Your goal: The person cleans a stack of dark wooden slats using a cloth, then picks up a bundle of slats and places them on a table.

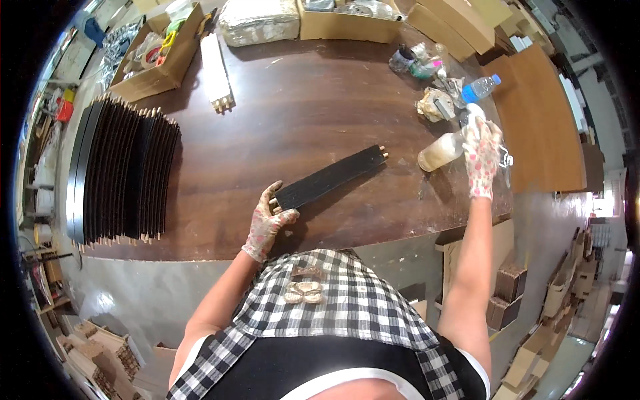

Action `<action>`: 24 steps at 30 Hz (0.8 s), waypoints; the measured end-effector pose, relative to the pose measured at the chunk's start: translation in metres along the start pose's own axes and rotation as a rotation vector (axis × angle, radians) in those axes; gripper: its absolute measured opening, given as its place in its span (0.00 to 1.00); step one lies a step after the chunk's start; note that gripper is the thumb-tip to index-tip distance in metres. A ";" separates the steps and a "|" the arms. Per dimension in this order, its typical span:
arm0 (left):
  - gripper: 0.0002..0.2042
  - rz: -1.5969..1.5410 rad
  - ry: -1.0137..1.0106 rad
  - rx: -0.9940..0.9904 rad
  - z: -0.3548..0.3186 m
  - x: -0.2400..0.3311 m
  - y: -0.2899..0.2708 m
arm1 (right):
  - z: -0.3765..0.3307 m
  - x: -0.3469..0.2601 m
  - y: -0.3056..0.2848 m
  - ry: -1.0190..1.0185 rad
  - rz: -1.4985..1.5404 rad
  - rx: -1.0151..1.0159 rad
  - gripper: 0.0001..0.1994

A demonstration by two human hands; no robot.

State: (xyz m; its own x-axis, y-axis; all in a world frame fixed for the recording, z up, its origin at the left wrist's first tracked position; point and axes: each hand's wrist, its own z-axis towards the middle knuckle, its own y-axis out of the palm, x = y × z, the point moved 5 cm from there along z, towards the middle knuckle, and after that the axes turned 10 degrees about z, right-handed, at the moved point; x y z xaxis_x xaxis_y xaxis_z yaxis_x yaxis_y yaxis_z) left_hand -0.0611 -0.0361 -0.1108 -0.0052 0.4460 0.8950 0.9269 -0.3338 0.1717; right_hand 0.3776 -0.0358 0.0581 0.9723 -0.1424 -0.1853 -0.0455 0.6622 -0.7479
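Both hands wear pale gloves with a pink floral print: left hand (269, 223), right hand (481, 157). Black slat (331, 177), dark brown woodgrain table (300, 100), black-and-white checked apron (333, 300).

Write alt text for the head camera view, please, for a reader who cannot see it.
A person in patterned gloves stands at a brown wooden table, left hand gripping the near end of a dark slat, right hand on a squeeze bottle. A stack of dark slats stands to the left.
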 end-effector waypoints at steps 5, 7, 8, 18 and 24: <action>0.35 0.210 0.110 0.052 -0.005 -0.001 -0.004 | -0.025 -0.101 -0.006 0.442 0.731 -0.108 0.22; 0.32 0.238 0.135 0.051 0.000 -0.005 0.004 | -0.056 -0.166 0.024 0.115 0.709 -0.110 0.17; 0.31 0.324 0.192 0.061 -0.001 0.000 0.008 | -0.080 -0.193 0.049 0.129 0.576 -0.284 0.17; 0.29 0.801 0.328 0.133 -0.005 0.007 0.017 | -0.099 -0.094 0.174 0.181 0.072 -0.381 0.22; 0.31 1.399 0.624 0.162 -0.001 0.011 0.004 | -0.175 -0.219 0.154 -0.011 0.020 -0.522 0.28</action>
State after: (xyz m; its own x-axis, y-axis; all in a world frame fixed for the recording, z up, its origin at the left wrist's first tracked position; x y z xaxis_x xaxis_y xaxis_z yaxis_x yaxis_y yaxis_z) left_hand -0.0576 -0.0340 -0.1000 0.7625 -0.5577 0.3280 0.3530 -0.0663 -0.9333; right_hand 0.1176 -0.0317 -0.1279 0.9723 -0.1236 -0.1982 -0.1698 0.2089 -0.9631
